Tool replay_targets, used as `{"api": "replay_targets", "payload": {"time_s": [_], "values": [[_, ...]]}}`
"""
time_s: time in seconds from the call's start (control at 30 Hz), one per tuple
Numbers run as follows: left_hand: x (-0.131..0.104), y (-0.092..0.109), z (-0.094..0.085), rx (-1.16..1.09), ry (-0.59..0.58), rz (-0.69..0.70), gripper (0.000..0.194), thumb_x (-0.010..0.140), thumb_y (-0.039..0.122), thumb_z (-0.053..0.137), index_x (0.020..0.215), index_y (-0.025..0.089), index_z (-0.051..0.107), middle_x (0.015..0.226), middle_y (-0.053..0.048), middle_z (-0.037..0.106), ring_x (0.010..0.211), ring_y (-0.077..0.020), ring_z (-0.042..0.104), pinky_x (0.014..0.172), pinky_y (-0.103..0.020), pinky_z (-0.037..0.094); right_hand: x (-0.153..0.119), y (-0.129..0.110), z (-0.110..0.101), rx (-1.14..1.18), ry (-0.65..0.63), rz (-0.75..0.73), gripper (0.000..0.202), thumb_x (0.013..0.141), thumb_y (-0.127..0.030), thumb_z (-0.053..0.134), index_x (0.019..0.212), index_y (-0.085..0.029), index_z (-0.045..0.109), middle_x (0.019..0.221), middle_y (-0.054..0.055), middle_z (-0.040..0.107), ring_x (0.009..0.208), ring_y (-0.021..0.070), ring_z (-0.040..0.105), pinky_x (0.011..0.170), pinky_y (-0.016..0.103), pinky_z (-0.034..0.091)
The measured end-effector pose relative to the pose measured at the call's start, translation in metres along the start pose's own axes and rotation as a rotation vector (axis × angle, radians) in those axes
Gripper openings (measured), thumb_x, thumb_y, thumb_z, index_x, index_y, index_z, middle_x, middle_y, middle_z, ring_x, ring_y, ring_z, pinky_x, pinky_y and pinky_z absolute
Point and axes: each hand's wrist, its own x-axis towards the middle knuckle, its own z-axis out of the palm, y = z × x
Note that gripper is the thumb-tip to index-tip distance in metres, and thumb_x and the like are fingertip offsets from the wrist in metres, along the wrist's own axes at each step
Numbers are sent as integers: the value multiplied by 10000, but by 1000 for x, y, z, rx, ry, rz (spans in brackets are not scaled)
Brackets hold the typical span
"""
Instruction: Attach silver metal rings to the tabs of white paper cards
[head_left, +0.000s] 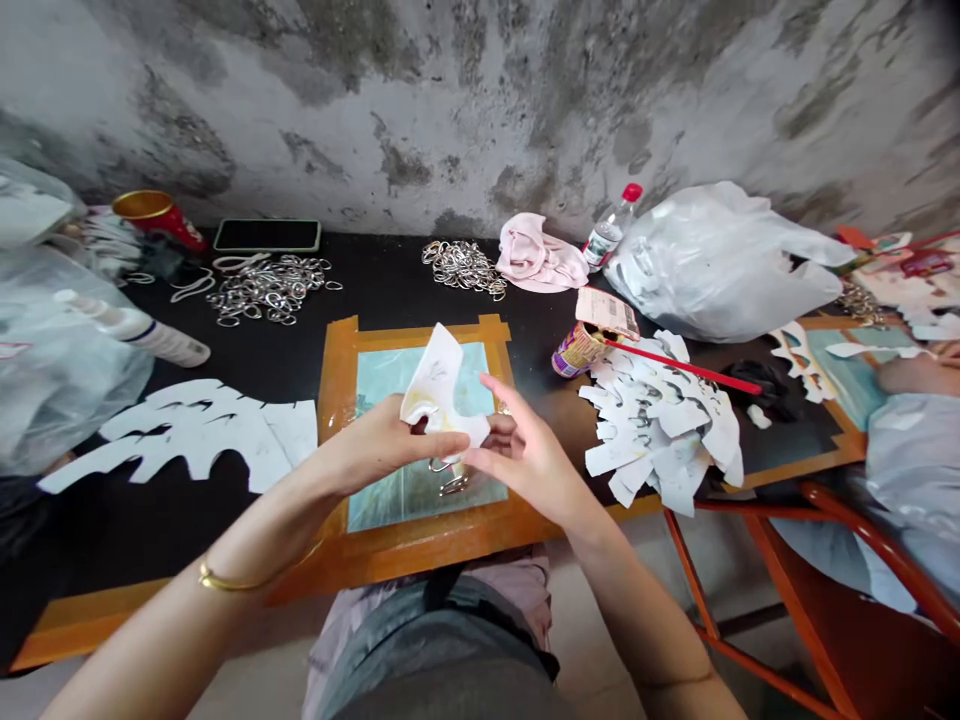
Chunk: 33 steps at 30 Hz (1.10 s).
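Note:
A curved white cut-out piece [436,372], sheet-like with yellowish smears, is held up between my hands over a pale blue sheet [371,505] taped to the table. My left hand [379,440] grips its left and lower edge, thumb lying across the front. At the lower right end, my right hand [529,455] pinches it between thumb and curled fingers, with the index finger stretched out. Just below the piece, one or two metal rings [453,486] show over the sheet. Whether they are attached to the piece I cannot tell.
White cut-out strips [202,430] lie left; a pile of similar pieces [667,420] lies right, beside a can [577,350] with a red stick [690,366]. Behind are metal ring heaps [274,288], a phone [267,235], a bottle [609,232] and plastic bag [720,265]. Another person's arm [911,440] is far right.

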Motion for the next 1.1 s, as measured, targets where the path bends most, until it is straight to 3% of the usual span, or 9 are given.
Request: {"api": "replay_targets", "payload": {"time_s": [0.07,0.13,0.23,0.3,0.4,0.5,0.67,0.9,1.1], "values": [[0,8,-4,-58,-74,45,242,754,397,736,808,167,682,766,-64,674,712,-195,624,663,-296,494,3,0,9,151,16,44,736,809,-263,708,1436,-318,328,958,12,681,791,163,671,747,348,573],[0,12,0,-228,-61,81,311,773,432,723,925,170,656,797,-62,686,717,-182,642,697,-295,507,6,-1,21,245,188,-14,687,806,-238,707,1396,-312,364,975,12,682,808,155,675,760,330,574],[-3,9,16,-505,72,92,534,729,393,786,1163,191,549,885,-62,716,801,-173,677,758,-273,514,6,3,38,322,461,-143,586,807,-212,707,1303,-300,407,1084,31,660,915,154,671,848,326,555],[-6,4,28,-578,205,101,582,706,282,819,1194,192,514,854,-41,725,814,-144,677,757,-226,503,5,9,42,296,509,-195,479,828,-225,690,1235,-288,445,1125,39,630,936,157,662,870,341,543],[-11,-2,37,-562,355,129,589,712,220,811,1206,197,491,790,-23,732,805,-147,688,747,-228,513,0,16,36,44,533,-297,316,886,-318,623,1182,-249,535,1136,62,576,991,177,614,875,358,517],[-15,-3,35,-440,403,149,611,710,254,806,1227,195,485,773,-43,737,816,-199,705,729,-274,540,-3,11,22,-429,633,-520,347,845,-329,686,1172,-249,598,1122,74,532,1036,202,547,877,366,478],[-22,7,34,-317,364,162,528,777,347,732,1235,204,512,822,-81,739,750,-226,708,668,-300,543,-1,-14,12,-942,416,-687,188,767,-274,781,923,-238,683,878,18,664,875,187,599,844,384,427],[-24,7,43,-240,405,206,477,823,387,679,1225,223,480,839,-68,725,832,-217,697,669,-273,526,-1,-22,16,-794,314,-547,96,872,-115,628,908,-194,668,870,25,704,814,147,628,759,304,495],[-20,-4,47,-294,282,176,274,795,398,707,891,176,578,858,-45,661,807,-152,618,702,-229,490,-1,-15,18,-782,366,-630,115,857,-79,603,903,-180,631,856,39,687,813,151,617,752,307,511]]}}
